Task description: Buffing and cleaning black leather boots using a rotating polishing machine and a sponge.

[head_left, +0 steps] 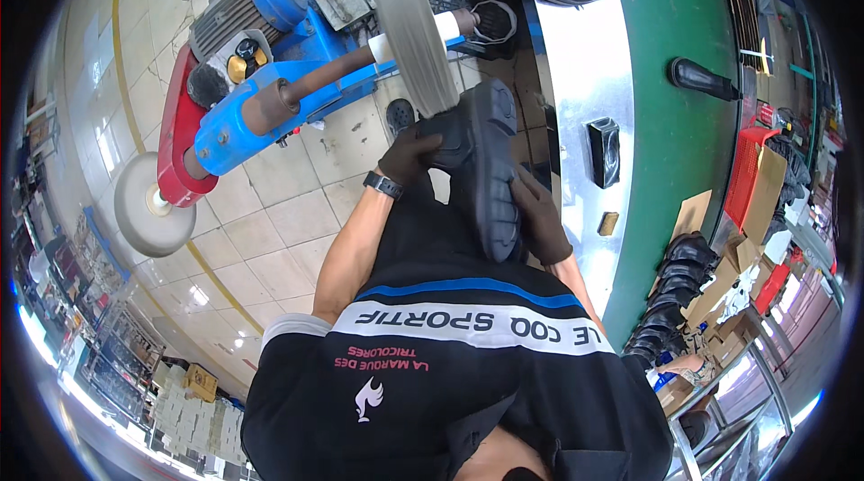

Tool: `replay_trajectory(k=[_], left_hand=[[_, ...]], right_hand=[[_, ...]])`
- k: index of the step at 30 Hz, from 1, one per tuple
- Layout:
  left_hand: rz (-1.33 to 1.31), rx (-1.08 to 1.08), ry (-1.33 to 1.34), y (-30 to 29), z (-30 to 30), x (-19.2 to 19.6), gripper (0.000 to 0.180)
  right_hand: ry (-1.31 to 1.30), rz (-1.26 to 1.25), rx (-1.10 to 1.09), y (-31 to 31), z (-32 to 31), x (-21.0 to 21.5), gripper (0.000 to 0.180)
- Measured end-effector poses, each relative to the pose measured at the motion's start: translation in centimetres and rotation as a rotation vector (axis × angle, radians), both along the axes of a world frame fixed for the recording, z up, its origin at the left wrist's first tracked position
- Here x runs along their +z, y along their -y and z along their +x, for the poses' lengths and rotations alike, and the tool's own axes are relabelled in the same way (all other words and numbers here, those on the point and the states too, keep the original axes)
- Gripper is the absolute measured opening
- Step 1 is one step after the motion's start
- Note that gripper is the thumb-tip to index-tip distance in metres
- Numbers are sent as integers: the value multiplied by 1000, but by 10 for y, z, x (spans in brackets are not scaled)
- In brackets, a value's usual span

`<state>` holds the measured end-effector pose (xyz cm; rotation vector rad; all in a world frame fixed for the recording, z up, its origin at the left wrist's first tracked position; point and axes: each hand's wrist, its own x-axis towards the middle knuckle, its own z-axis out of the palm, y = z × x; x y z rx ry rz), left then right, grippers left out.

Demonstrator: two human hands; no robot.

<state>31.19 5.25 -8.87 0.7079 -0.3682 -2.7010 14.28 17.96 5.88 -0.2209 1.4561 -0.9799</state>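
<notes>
Had a black, chunky-treaded, rubbery-soled shoe (493,170) grasped mid-frame in brown-gloved left hand (409,155) and brown-gloved right hand (541,218), up by a grey disc-shaped wheel (416,40), top centre. Maybe touching, couldn't tell.

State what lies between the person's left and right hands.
The head view shows a black shoe there, between the left hand and the right hand.

Glare whitens the metal tabletop (585,58) at my right; floor tiles (261,202) glint; my bright view curves, black-rimmed.
</notes>
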Motion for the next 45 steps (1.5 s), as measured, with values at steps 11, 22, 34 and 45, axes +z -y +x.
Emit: replay_trajectory(k=[11, 22, 34, 45], left_hand=[[-1501, -50, 308, 10, 6, 1, 42], [-761, -256, 379, 44, 41, -43, 39], [-1122, -588, 400, 107, 40, -104, 30], [-594, -514, 458, 8, -7, 113, 44]], right_hand=[[-272, -73, 62, 16, -8, -15, 54], [208, 54, -358, 63, 33, -45, 52], [616, 319, -638, 115, 26, -159, 64], [-585, -169, -105, -28, -41, 19, 66]])
